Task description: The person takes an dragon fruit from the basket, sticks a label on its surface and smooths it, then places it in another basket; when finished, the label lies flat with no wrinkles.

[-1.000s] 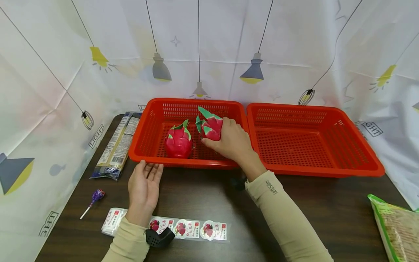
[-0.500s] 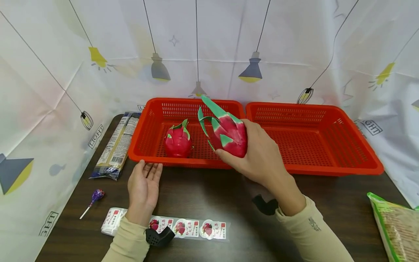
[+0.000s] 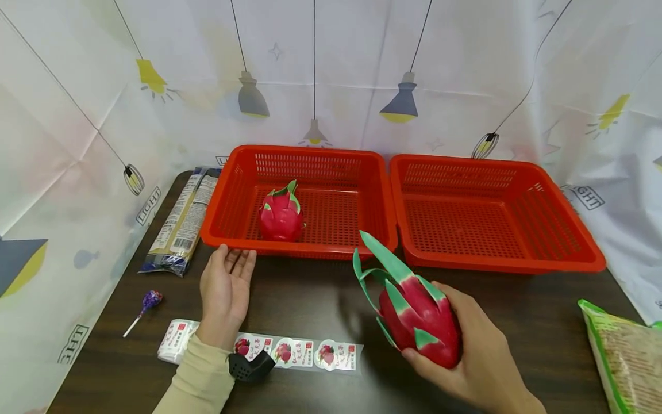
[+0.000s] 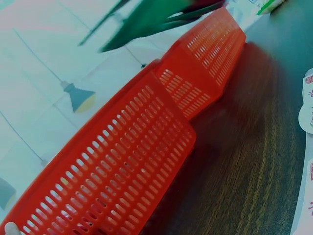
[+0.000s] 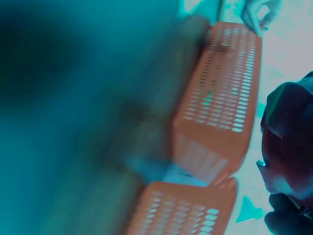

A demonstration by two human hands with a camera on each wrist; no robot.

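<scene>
In the head view my right hand (image 3: pixel 481 351) grips a dragon fruit (image 3: pixel 424 316), red with green-tipped scales, above the dark table in front of the baskets. Its long leaves point up and left. My left hand (image 3: pixel 226 287) is palm up, with its fingertips at the front rim of the left red basket (image 3: pixel 310 249); whether they bear any weight is unclear. A second dragon fruit (image 3: pixel 281 217) stands in that basket, toward its left side. The right wrist view shows the held dragon fruit (image 5: pixel 288 142) dark at the right edge.
Another red basket (image 3: pixel 501 265) stands against the first one's right side. A strip of dragon fruit stickers (image 3: pixel 297 352) runs from its roll (image 3: pixel 177 340) near my left wrist. At left lie a lollipop (image 3: pixel 150 300) and a plastic packet (image 3: pixel 181 230); at right, a green-edged bag (image 3: pixel 626 356).
My right hand has lifted the dragon fruit out of the left basket and brought it right and toward me over the table. My left hand stays at the basket's rim.
</scene>
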